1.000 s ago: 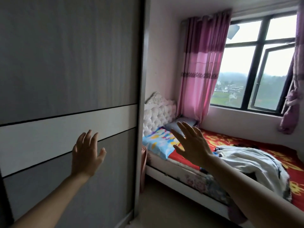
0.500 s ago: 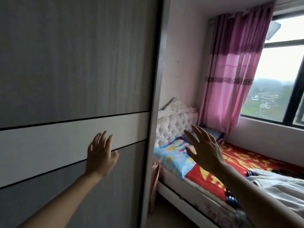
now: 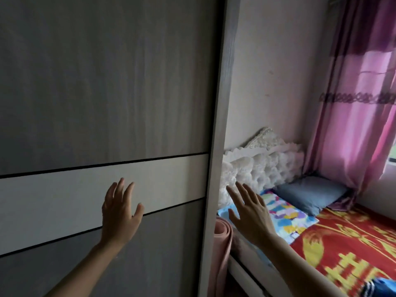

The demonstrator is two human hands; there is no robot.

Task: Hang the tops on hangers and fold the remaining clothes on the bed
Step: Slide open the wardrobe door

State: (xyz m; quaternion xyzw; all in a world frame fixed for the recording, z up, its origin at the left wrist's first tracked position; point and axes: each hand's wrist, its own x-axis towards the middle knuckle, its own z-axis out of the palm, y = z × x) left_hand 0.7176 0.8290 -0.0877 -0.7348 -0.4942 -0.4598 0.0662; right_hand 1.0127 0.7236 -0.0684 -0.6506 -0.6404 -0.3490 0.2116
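Observation:
A grey wardrobe door [image 3: 102, 86] with a white band fills the left half of the view. My left hand [image 3: 120, 213] is raised in front of that band, fingers straight, holding nothing; whether it touches the door I cannot tell. My right hand [image 3: 250, 213] is spread open near the door's right edge [image 3: 216, 146], empty too. The bed [image 3: 347, 247] with a red and yellow cover lies at the right. Only a blue scrap of clothing [image 3: 379, 288] shows at the bottom right corner.
A white tufted headboard [image 3: 263, 166] stands against the pink wall. A blue-grey pillow [image 3: 310, 194] and a colourful pillow [image 3: 285, 215] lie at the bed's head. A rolled pink mat [image 3: 222, 249] leans between wardrobe and bed. Pink curtains [image 3: 360, 116] hang at right.
The view has swung left toward the wardrobe; the window and the pile of clothes have slid out of sight. Both open hands have moved closer to the wardrobe door.

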